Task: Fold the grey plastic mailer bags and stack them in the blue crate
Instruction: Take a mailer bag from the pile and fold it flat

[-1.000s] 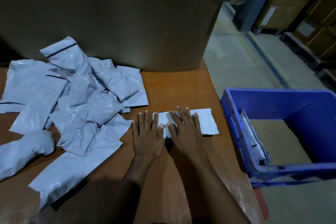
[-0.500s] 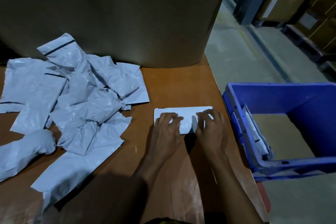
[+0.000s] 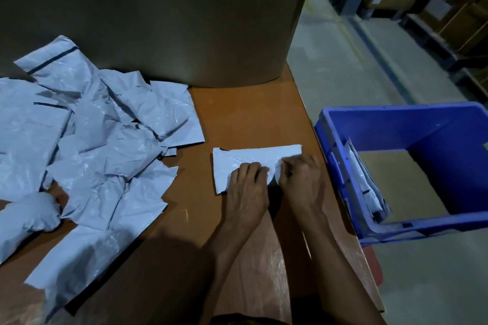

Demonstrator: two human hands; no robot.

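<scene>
A folded grey mailer bag [image 3: 245,159] lies flat on the brown table near its right edge. My left hand [image 3: 247,188] and my right hand [image 3: 302,179] sit side by side on its near half, fingers curled and pinching the plastic at its middle. A loose pile of crumpled grey mailer bags [image 3: 87,145] covers the table's left side. The blue crate [image 3: 412,124] stands off the table's right edge, with several folded bags [image 3: 369,190] leaning against its left wall.
A large brown cardboard drum or box [image 3: 158,18] blocks the back of the table [image 3: 250,113]. Beyond the crate is concrete floor [image 3: 330,66] and shelving with cartons [image 3: 449,2] at the upper right.
My hands went from lying flat with spread fingers on the bag to curled fingers pinching its middle. The bag now shows a shorter, folded shape.
</scene>
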